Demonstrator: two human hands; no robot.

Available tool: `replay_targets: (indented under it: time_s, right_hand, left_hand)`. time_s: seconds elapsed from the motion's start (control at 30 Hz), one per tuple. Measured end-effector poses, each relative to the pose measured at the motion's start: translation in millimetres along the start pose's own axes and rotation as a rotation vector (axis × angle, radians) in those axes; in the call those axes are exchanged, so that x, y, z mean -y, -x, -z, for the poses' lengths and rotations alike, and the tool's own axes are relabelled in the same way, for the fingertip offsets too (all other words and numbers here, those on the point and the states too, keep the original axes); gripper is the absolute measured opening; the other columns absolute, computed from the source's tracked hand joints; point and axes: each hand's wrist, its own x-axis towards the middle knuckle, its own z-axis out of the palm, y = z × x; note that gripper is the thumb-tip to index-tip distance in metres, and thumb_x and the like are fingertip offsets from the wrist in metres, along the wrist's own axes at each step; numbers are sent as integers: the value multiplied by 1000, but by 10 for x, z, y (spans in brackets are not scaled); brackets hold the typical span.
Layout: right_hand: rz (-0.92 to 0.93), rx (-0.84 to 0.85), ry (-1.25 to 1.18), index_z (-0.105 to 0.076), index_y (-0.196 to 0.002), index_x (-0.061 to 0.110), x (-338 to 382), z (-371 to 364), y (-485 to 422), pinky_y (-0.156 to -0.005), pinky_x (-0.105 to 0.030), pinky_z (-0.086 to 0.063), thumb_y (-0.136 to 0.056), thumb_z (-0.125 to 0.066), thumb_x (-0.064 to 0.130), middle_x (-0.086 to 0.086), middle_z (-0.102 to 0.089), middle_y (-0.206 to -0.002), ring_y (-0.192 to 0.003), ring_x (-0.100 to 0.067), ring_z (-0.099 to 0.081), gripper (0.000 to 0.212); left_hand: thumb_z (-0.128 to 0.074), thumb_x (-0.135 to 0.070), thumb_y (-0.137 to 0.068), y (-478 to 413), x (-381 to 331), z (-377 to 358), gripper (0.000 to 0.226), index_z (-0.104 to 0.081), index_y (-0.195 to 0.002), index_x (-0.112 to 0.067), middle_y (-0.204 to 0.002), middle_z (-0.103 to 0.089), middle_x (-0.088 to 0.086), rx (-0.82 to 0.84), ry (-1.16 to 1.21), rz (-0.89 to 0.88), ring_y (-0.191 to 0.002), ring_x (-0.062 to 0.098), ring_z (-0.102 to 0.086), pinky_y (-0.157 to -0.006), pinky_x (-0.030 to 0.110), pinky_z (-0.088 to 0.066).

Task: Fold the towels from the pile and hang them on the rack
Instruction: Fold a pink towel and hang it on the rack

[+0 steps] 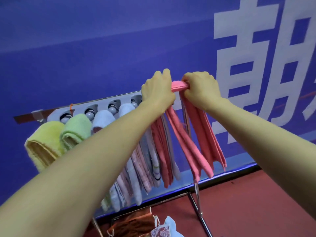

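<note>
Pink folded terry towel (179, 86), gripped by my left hand (157, 89) and right hand (201, 88), could slide off the steel rack (198, 200) if draped unevenly.

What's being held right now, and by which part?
The left hand and right hand grip the pink towel at its folded top, where it drapes over the rack.

Only one sign can be read: a huge white Chinese character (239, 26) printed on the blue wall (102, 48), at about two o'clock from the rack (197, 194). It looks like 朝. Its left half shows whole, while its right half, 月, is cut off by the frame's three o'clock edge. Blur softens the strokes. Nothing else is legible.
</note>
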Motion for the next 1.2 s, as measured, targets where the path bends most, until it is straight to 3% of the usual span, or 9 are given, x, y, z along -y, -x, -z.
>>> replay_targets:
  time_s: [0.17, 0.3, 0.53, 0.7, 0.8, 0.93, 1.03, 1.1, 1.2]
  right_hand:
    - [93, 156, -89, -69, -98, 15, 3, -365, 2, -61, -34, -40, -73, -55, 5, -6, -60, -90, -87, -30, -56, 30]
    - [80, 176, -211, -55, -73, 16, 30, -511, 56, -54, -32, -31, -70, -52, 1, -1, -55, -68, -71, -31, -56, 15]
    - [43, 150, -252, -58, -93, 9, 42, -516, 102, -58, -39, -44, -76, -53, 8, -11, -66, -79, -73, -35, -56, 17]
    - [-42, 243, -375, -51, -107, 13, 98, -520, 263, -61, -42, -51, -80, -56, 17, -9, -67, -85, -76, -34, -59, 28]
    - [-130, 224, -418, -53, -111, 16, 99, -500, 336, -65, -42, -51, -82, -56, 23, -7, -67, -86, -78, -32, -59, 30]
    - [-369, 225, -590, -66, -104, 16, 63, -477, 386, -78, -40, -54, -78, -59, 41, -5, -69, -91, -89, -26, -63, 37]
    - [-402, 238, -636, -71, -87, 9, 20, -521, 444, -74, -45, -56, -85, -61, 27, -13, -71, -82, -78, -28, -64, 21]
    - [-374, 239, -591, -67, -74, 8, 7, -565, 499, -66, -43, -52, -82, -60, 21, -12, -67, -68, -67, -26, -58, 16]
    - [-385, 281, -535, -58, -64, 11, 17, -683, 630, -61, -37, -48, -78, -60, 19, -6, -61, -61, -68, -29, -59, 15]
  left_hand:
    - [-64, -12, -83, 60, 116, -259, 42, -49, -122, -18, -114, -50, 9, 81, -96, -24, -89, 35, -57, -66, 39, -35]
    - [-58, -17, -85, 36, 146, -377, 44, -51, -128, -20, -116, -61, 5, 121, -223, -124, -105, 33, -62, -68, 36, -36]
    - [-61, -30, -85, 10, 122, -374, 43, -55, -125, -15, -112, -62, 5, 152, -230, -134, -101, 31, -63, -68, 36, -36]
    - [-55, -15, -87, 116, 60, -393, 53, -43, -137, -3, -122, -59, 17, 204, -239, -125, -107, 36, -60, -68, 37, -37]
    - [-52, -7, -89, 240, -31, -408, 48, -42, -135, -5, -118, -63, 17, 158, -103, -22, -108, 36, -62, -69, 36, -35]
    - [-51, -5, -91, 369, -135, -528, 38, -43, -128, -7, -107, -67, 18, 35, 456, 291, -98, 39, -63, -67, 36, -37]
    - [-52, -12, -93, 430, -242, -720, 28, -50, -120, -7, -112, -66, 19, 7, 768, 581, -102, 39, -63, -80, 42, -49]
    - [-55, -13, -90, 513, -279, -888, 28, -53, -118, -7, -115, -66, 19, 29, 833, 696, -106, 39, -63, -88, 44, -50]
    - [-58, -16, -88, 729, -234, -1215, 33, -55, -119, -6, -119, -66, 22, 70, 809, 750, -112, 40, -61, -95, 44, -47]
